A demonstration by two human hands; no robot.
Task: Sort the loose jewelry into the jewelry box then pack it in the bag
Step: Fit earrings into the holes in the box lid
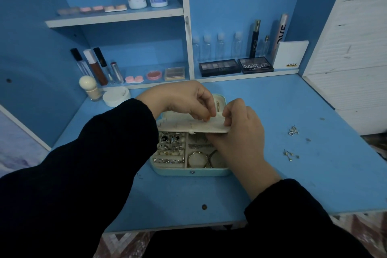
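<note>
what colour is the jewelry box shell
Pale turquoise on the jewelry box, clearest in head view.

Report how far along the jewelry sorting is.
Done: silver rings and gold bangles sit in the pale blue jewelry box's compartments. In hand: the right hand holds the box's white padded flap while the left hand pinches a tiny piece against it. Left: two small clusters of silver earrings lie loose on the blue desk; the box is open, and no bag is in view.
</note>
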